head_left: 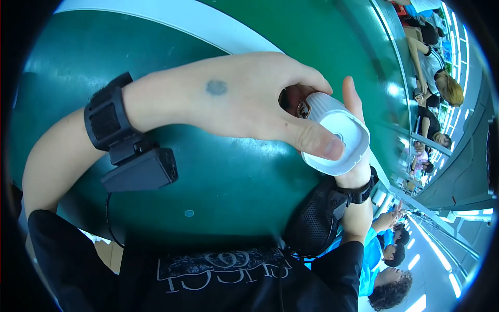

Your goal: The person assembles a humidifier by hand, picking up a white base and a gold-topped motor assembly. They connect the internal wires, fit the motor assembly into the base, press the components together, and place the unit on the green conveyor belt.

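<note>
A white plastic cup-shaped part (351,132) with a rounded, squarish face is held tilted between my two hands, above the green table. My left hand (249,99) reaches across from the left, its thumb pressed on the white face and its fingers curled round the far side. A small coppery, shiny piece (303,108) shows in the gap between left thumb and fingers, against the part's side; its kind is unclear. My right hand (356,174) supports the part from behind and below, thumb upright beside it; its other fingers are hidden.
A small round translucent disc (189,213) lies on the green tabletop (223,182). Beyond a pale edge strip (218,23) runs a green belt-like surface (327,31). Black devices (140,169) are strapped to both wrists. Several people (436,73) sit along the right.
</note>
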`<state>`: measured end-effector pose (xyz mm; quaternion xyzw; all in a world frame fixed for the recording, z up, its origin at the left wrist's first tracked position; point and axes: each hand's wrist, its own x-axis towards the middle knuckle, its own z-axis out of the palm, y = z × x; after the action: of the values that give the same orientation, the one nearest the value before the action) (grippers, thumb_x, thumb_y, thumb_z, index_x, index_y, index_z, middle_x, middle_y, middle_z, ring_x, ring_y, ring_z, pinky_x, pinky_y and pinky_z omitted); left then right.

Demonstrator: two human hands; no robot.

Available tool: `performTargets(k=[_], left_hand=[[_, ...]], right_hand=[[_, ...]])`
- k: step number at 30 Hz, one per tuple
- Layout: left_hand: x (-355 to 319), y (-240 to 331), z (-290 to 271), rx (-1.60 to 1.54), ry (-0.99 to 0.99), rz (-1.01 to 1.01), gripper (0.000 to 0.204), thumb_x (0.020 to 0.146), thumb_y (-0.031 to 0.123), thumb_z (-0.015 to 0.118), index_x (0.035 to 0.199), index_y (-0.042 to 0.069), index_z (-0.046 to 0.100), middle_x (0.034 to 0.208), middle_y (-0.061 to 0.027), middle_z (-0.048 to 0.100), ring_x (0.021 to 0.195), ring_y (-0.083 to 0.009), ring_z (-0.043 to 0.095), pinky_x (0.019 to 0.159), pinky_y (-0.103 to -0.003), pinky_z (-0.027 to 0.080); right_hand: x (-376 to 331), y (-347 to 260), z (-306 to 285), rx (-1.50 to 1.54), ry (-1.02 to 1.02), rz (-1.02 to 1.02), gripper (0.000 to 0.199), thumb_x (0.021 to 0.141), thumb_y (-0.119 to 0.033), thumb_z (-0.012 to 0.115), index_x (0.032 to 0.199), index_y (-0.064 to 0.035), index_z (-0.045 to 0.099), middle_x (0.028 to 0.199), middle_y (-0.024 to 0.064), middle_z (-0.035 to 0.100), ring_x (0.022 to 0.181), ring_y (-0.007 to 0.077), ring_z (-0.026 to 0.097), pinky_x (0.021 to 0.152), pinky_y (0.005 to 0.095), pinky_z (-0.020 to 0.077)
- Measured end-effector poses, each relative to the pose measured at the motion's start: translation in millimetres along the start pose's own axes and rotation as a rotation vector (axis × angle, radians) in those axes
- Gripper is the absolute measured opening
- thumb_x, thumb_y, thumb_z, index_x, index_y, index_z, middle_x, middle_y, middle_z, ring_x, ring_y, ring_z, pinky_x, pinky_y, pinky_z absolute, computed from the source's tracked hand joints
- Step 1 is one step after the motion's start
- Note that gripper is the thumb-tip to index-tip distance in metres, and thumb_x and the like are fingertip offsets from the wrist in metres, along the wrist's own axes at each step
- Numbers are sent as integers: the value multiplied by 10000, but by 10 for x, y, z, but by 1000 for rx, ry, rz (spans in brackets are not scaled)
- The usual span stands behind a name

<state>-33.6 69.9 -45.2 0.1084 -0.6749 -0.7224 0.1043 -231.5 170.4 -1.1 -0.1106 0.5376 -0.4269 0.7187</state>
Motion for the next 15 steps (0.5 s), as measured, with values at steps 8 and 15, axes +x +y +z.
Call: performTargets(k=[8,15], left_hand=[[23,25,-2,-128,206,3,742,859,405,832,1417,5,552,1144,-101,660,1052,-213,656,958,-355,525],[-20,102,-36,-162,203,22,759,860,355,834,1449,3,510,1260,-152,646,1194,-250,632,1051,-383,497]], right_hand=[[-44,-44,-86,-575,78,-381,821,1011,-678,438,1342,67,539,1201,174,672,1104,225,667,947,356,544],[-191,-13,4,-743,-35,-577,830,974,-575,626,1435,92,453,1251,206,650,1171,243,630,1007,353,491]])
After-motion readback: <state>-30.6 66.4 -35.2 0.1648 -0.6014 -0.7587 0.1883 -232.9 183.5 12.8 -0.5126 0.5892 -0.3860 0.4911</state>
